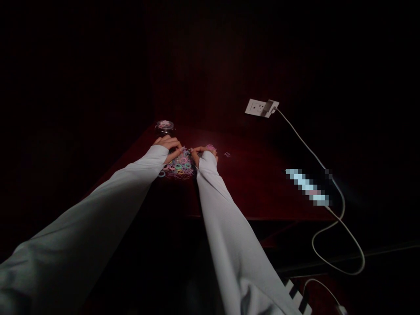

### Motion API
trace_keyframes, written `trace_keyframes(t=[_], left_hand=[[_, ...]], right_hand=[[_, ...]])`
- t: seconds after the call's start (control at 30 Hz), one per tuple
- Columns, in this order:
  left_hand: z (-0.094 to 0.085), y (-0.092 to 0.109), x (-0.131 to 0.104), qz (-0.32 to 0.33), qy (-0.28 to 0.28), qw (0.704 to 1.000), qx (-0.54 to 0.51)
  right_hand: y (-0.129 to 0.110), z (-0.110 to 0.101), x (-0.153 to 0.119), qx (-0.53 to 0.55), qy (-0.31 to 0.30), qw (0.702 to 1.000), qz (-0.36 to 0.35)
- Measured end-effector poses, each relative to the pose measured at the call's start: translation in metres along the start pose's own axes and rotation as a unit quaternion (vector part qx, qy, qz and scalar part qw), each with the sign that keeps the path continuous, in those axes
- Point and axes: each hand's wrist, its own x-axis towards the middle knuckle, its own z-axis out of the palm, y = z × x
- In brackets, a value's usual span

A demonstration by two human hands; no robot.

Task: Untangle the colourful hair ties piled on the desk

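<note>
A heaped pile of small coloured elastic bands (182, 168), in pink, mint, purple and yellow, lies on the dark red table between my hands. At the pile's left edge is my left hand (168, 144), its fingers bent and thumb close to the fingertips over the bands. My right hand (200, 153) is at the upper right of the pile, thumb and index finger brought together. What either hand pinches is too small and dim to make out. Just beyond my right hand sits a small bunch of pink bands (210, 148). A few purple bands (227, 154) lie apart to its right.
A clear round jar (164, 127) stands behind my left hand. On the right, a device with a lit, pixelated screen (306, 187) lies near the table edge. A white cable (300, 139) runs to a wall socket (257, 107). Surroundings are very dark.
</note>
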Motion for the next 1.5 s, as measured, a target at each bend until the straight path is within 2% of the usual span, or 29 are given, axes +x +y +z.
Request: trace_keyframes(t=[0.2, 0.4, 0.63, 0.8, 1.17, 1.5], left_hand=[[-0.004, 0.004, -0.001, 0.016, -0.015, 1.000, 0.003], [-0.007, 0.005, -0.003, 0.027, -0.025, 0.999, 0.002], [-0.008, 0.002, -0.002, 0.044, -0.033, 0.998, 0.008], [-0.008, 0.000, -0.002, 0.036, -0.011, 0.999, 0.007], [-0.008, 0.002, -0.003, 0.046, -0.034, 0.998, 0.006], [-0.008, 0.000, -0.004, 0.008, -0.033, 0.999, -0.005]], right_hand=[[-0.010, -0.004, -0.010, -0.022, 0.006, 0.999, -0.039], [-0.019, -0.007, -0.012, -0.048, -0.028, 0.998, -0.023], [-0.022, -0.012, -0.013, -0.077, -0.021, 0.997, 0.000], [-0.026, -0.016, -0.013, -0.090, -0.014, 0.995, 0.040], [-0.022, -0.007, -0.013, -0.034, -0.041, 0.999, -0.003], [-0.023, -0.009, -0.011, -0.053, -0.017, 0.998, 0.040]])
